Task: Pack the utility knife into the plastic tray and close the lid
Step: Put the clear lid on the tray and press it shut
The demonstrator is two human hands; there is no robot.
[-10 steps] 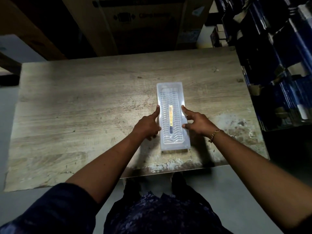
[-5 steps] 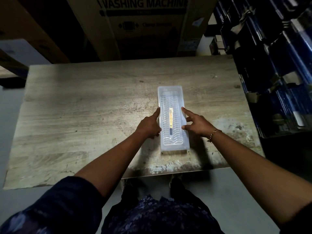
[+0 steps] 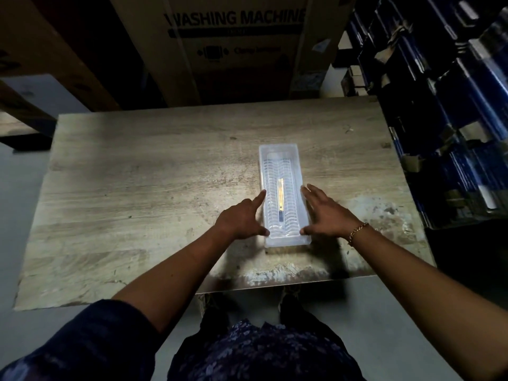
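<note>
A long translucent plastic tray (image 3: pixel 279 154) lies lengthwise on the wooden table (image 3: pixel 143 193), right of centre, with its ribbed clear lid lying flat on top. Through the lid shows the yellow utility knife (image 3: pixel 281 198) with a dark blue end, lying along the tray's middle. My left hand (image 3: pixel 242 217) rests at the tray's left edge, index finger and thumb spread and touching the rim. My right hand (image 3: pixel 325 213), with a gold bracelet at the wrist, is spread at the right edge, fingertips and thumb against the rim. Neither hand grips anything.
A large cardboard box (image 3: pixel 233 48) marked WASHING MACHINE stands behind the table's far edge. Stacked dark blue packages (image 3: pixel 450 111) crowd the right side, close to the table's right edge. The tray sits near the table's front edge (image 3: pixel 275 281).
Both hands have opened: fingers that were curled against the tray's sides are now spread, thumbs lower down near the tray's near end. The view tilted up slightly; the tray has not moved.
</note>
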